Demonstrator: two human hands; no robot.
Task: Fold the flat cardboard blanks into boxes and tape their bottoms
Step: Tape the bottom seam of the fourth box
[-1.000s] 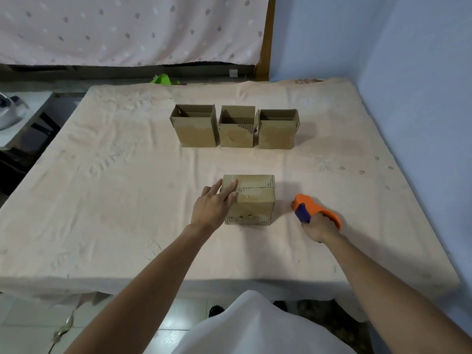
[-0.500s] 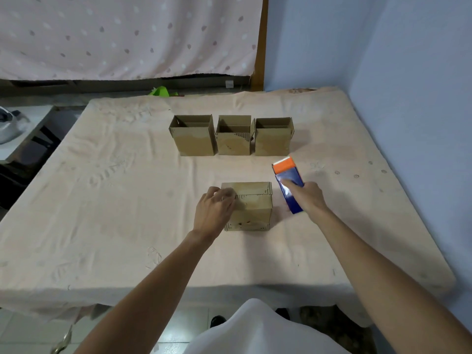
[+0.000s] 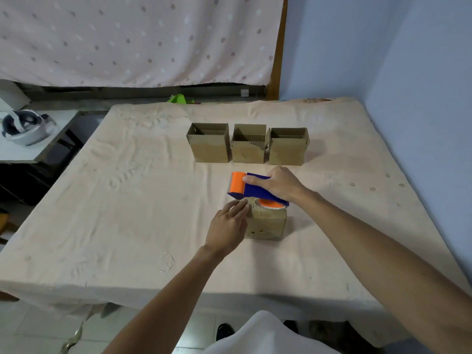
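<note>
1. Head view shows the left hand (image 3: 227, 226) with its fingers fairly straight, laid on the left top edge of the box (image 3: 265, 223). It presses rather than grips. It should hold the flaps flat and butted together so the seam does not gape under the tape.
2. The box stands near the front middle of the table, closed face up. I take that face to be its bottom, and I can make out no tape on it.
3. The tape dispenser (image 3: 255, 189), blue with an orange roller, hangs just over the box top with its roller end pointing left. A good strip likely starts on 1 side wall, runs along the seam under steady pressure and carries over the opposite edge before cutting.
4. The right hand (image 3: 279, 185) is wrapped round the dispenser's blue body, 1 finger stretched toward the roller. The left fingers lie close to the tape's path and may need to shift.
5. At far left, a side table (image 3: 30, 152) carries a white headset (image 3: 25, 126).
6. A wrinkled peach cloth (image 3: 127, 213) covers the work table.
7. At the back middle, 3 open-topped boxes (image 3: 249, 146) stand in a close row, well apart from the box in hand.
8. Behind them hang a dotted pink curtain (image 3: 127, 39) and a wooden post (image 3: 279, 47), and a blue wall (image 3: 408, 72) closes the right side.
</note>
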